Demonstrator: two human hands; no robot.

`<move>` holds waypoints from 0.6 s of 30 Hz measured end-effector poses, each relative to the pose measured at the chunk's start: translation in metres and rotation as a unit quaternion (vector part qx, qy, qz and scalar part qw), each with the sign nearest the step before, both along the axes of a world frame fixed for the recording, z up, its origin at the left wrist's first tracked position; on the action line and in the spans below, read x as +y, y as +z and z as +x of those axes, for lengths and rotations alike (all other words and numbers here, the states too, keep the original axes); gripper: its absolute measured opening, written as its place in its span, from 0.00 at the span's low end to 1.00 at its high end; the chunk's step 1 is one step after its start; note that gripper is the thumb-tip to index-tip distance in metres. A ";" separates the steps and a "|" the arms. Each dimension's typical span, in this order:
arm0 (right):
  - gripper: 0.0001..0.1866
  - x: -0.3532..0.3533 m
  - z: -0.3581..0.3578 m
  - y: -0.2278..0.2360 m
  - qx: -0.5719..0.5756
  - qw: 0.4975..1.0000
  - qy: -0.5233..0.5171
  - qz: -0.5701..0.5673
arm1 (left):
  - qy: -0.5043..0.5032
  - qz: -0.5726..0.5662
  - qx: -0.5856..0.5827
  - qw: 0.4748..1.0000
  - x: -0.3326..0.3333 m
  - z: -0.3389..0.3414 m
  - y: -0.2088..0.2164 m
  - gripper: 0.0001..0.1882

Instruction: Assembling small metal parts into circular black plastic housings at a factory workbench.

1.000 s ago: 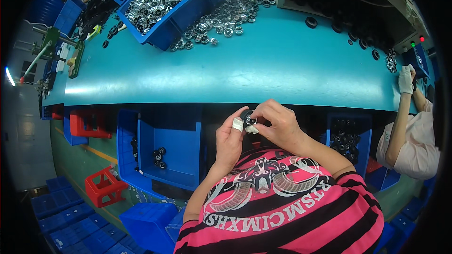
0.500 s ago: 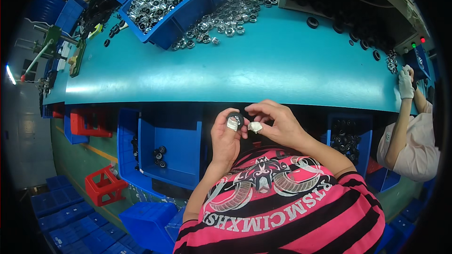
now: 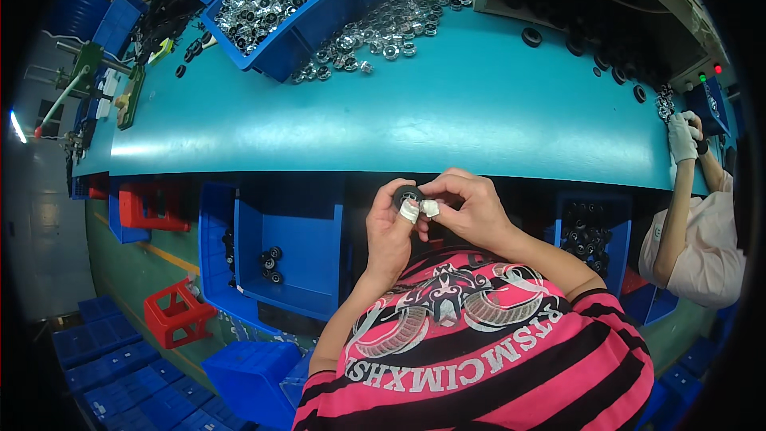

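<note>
Just in front of the table's near edge, my left hand (image 3: 388,233) grips a small toy wheel (image 3: 407,192), a black tyre around a shiny hub. White tape wraps the left thumb, which presses across the wheel's face. My right hand (image 3: 476,214) closes in from the other side, its taped thumb and fingers pinched at the wheel's right edge. Part of the wheel is hidden behind the fingers.
On the teal table (image 3: 383,128) stands a blue bin (image 3: 275,64) full of chrome hubs; loose hubs (image 3: 391,40) lie beside it. Black tyres (image 3: 531,37) lie at the right. Blue bins (image 3: 299,243) holding wheels sit below. A co-worker's gloved hand (image 3: 683,137) works at far right.
My right hand has moved left onto the wheel, closing the gap between my thumbs. My left hand has shifted slightly right, and the wheel's hub now shows more.
</note>
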State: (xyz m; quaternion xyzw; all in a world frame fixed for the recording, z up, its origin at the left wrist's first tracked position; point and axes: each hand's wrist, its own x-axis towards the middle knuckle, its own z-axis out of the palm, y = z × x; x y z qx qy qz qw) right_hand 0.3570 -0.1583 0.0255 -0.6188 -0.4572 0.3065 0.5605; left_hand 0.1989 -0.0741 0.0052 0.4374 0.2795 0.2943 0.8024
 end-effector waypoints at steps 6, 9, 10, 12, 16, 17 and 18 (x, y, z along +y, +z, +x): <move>0.11 -0.001 -0.004 -0.005 0.043 0.999 -0.006 -0.008 | 0.029 -0.011 0.020 0.999 -0.003 0.003 0.003 0.16; 0.12 -0.001 -0.003 -0.003 0.176 0.984 0.014 -0.038 | 0.010 -0.020 0.004 1.000 -0.001 0.002 0.002 0.17; 0.13 0.000 -0.002 -0.001 0.235 0.970 0.024 -0.051 | 0.003 -0.028 -0.008 1.000 0.000 0.002 0.003 0.18; 0.14 0.003 0.002 -0.001 0.247 0.967 0.016 -0.067 | -0.008 -0.048 -0.035 0.998 0.000 0.004 0.009 0.21; 0.14 0.004 0.006 0.000 0.268 0.959 0.016 -0.088 | -0.037 -0.009 -0.028 0.999 0.003 0.000 0.005 0.23; 0.14 0.004 0.007 0.001 0.253 0.963 0.022 -0.092 | -0.041 0.011 -0.017 0.999 0.003 -0.002 0.005 0.23; 0.13 0.004 0.007 0.003 0.239 0.966 0.028 -0.096 | -0.043 0.033 -0.001 0.999 0.002 -0.003 0.005 0.23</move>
